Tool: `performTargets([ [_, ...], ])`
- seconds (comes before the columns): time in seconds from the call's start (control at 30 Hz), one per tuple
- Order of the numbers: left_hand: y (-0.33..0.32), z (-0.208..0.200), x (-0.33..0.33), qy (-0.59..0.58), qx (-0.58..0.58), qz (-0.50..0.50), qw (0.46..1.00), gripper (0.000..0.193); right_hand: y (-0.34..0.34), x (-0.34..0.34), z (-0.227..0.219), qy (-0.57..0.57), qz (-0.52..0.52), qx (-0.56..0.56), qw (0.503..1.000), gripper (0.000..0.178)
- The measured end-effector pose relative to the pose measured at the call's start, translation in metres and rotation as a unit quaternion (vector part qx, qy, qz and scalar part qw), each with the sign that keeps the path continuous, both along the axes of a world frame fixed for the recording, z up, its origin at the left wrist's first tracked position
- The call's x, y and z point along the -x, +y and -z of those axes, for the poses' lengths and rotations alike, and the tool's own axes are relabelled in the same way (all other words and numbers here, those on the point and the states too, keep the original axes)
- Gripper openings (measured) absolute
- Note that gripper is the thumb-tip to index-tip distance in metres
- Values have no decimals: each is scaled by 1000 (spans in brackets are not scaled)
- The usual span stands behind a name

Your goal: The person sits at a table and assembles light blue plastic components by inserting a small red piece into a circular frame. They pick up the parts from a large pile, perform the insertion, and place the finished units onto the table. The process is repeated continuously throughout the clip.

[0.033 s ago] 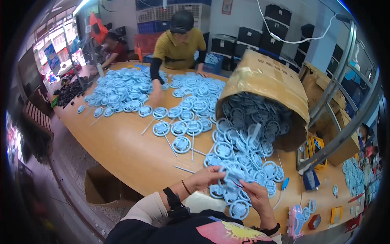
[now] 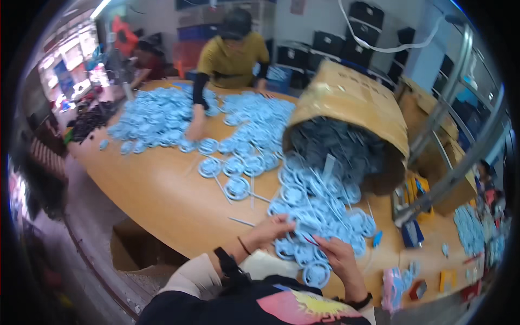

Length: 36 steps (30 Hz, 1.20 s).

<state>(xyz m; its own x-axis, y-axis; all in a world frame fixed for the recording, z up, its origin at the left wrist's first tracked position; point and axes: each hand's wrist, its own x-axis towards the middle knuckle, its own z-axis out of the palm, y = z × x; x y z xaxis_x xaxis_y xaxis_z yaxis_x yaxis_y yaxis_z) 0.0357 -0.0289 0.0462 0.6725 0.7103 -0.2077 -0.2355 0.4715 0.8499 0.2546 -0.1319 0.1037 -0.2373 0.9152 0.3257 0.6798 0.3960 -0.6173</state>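
Observation:
Low in the picture, my left hand [image 2: 275, 228] is closed on the edge of a light blue round plastic piece [image 2: 306, 221]. My right hand [image 2: 340, 255] is closed on a thin red tool [image 2: 310, 239] that points toward that piece; its exact kind is too blurred to tell. Both hands are over a heap of similar blue ring-shaped pieces [image 2: 295, 195], several with thin white sticks. The heap spills from a tipped cardboard carton [image 2: 355, 100] lying on its side on the table.
Across the wooden table [image 2: 146, 184], a person in a yellow shirt [image 2: 233, 62] reaches into more blue pieces [image 2: 157, 116]. On my right are a metal frame [image 2: 449, 141], a blue box [image 2: 412, 234], a pink-and-blue item [image 2: 391, 290] and a yellow frame [image 2: 448, 280]. An open carton [image 2: 135, 246] is below the table's left edge.
The whole view has shifted slightly and become blurrier. My hands keep nearly the same hold, and the co-worker's reaching hand has moved a little over the pieces.

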Motion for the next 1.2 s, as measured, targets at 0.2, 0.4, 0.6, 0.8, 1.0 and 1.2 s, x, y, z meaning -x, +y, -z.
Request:
performTargets([
  [0.2, -5, -18, 8, -36, -17, -84, 996, 25, 13, 9, -9, -27, -9, 8, 1000, 32],
  [0.4, -9, -19, 1, -27, -24, -65, 997, 27, 12, 3, -9, -40, 26, -14, 999, 31],
  [0.6, -12, -22, -5, -35, 5, -58, 998, 28, 16, 4, -6, -17, 3, -7, 1000, 31],
  [0.8, -8, -9, -10, -29, -6, -18, 999, 23, 13, -6, -5, -18, -12, 7, 1000, 30],
  [1.0, -11, -2, 10, -17, -13, -2, 1000, 32, 15, 7, 16, 15, -28, 4, 999, 34],
  [1.2, -16, 23, -2, -101, 97, 36, 989, 42, 7, 11, 41, 14, -6, 14, 1000, 39],
])
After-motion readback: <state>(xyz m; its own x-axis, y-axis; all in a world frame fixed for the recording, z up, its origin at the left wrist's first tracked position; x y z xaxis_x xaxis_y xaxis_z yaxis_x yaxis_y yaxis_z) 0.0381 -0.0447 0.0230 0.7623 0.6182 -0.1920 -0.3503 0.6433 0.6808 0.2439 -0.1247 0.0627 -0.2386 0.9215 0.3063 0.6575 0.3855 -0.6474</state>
